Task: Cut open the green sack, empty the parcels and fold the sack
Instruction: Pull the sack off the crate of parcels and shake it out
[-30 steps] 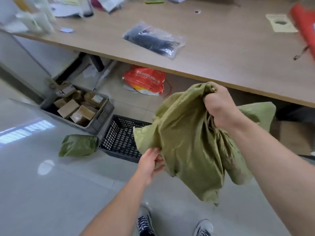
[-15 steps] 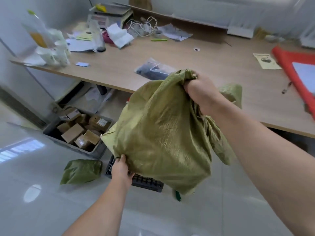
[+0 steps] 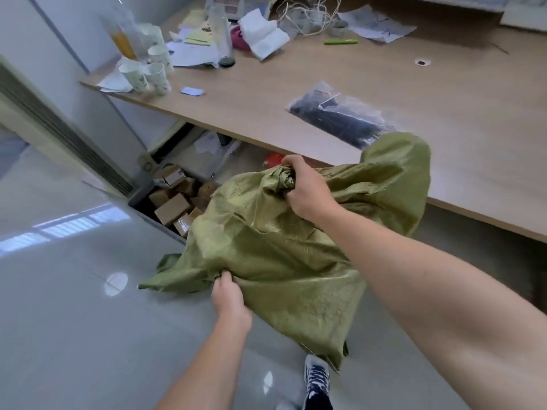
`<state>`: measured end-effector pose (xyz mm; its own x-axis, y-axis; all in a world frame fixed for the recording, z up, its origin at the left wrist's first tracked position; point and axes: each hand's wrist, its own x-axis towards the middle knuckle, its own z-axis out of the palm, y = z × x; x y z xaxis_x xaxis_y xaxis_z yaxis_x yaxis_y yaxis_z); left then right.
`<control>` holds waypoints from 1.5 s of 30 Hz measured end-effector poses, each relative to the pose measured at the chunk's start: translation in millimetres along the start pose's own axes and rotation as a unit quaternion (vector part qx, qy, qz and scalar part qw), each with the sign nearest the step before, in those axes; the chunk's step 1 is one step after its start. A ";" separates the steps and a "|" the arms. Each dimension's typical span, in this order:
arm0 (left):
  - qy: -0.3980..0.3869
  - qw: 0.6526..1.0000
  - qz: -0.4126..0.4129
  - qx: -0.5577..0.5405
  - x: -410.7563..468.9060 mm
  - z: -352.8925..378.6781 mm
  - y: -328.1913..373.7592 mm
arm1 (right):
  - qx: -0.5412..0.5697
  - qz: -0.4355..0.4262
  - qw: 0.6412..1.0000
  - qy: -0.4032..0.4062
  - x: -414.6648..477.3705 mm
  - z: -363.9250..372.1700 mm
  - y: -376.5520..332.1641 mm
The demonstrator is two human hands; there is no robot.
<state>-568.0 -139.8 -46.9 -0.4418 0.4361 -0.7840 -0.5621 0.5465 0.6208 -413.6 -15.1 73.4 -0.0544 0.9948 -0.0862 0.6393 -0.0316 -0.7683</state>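
The green sack [image 3: 284, 247] hangs limp in the air in front of the counter [image 3: 444, 93], below its near edge and above the floor, which suggests it is already emptied and the folding step is in hand. The right hand [image 3: 307, 190] has its fingers closed round a bunched wad of cloth at the top of the sack, probably the mouth gathered so the loose edge stays under control. The left hand [image 3: 231, 300] pinches the lower left hem with fingers narrowed on the fabric, likely to draw that side taut for a fold. Left of the sack, under the counter, a bin holds brown parcels [image 3: 173, 204], the likely contents now set out of the way.
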 end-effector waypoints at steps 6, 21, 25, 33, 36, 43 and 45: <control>0.135 0.986 -0.001 0.101 46.8 -1.0 -21.7 | 0.019 0.050 0.994 -0.092 45.2 74.0 54.3; 0.174 0.958 -0.037 0.226 192.9 -14.6 -66.4 | 0.023 0.146 0.968 -0.205 100.7 260.5 180.7; 0.167 0.954 -0.016 0.250 215.0 -9.0 -69.9 | 0.016 0.171 0.969 -0.179 107.4 294.2 203.5; 0.119 0.948 0.040 0.293 208.8 -5.3 -56.4 | -0.083 0.301 0.936 -0.160 119.0 308.2 229.2; 0.102 0.944 0.042 0.312 207.4 -1.2 -57.6 | -0.149 0.389 0.880 -0.227 120.3 297.8 242.9; 0.078 0.954 0.041 0.287 195.9 2.0 -57.7 | 0.017 0.367 0.916 -0.162 107.9 281.8 268.7; 0.077 0.959 0.064 0.266 184.3 0.2 -56.3 | 0.036 0.354 0.920 -0.164 106.2 280.9 266.9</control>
<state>-617.7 -90.1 -226.3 -0.6036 0.4356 -0.6678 -0.0780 0.8013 0.5932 -464.3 54.9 -319.0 0.1187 0.6402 -0.7589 0.5518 -0.6780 -0.4857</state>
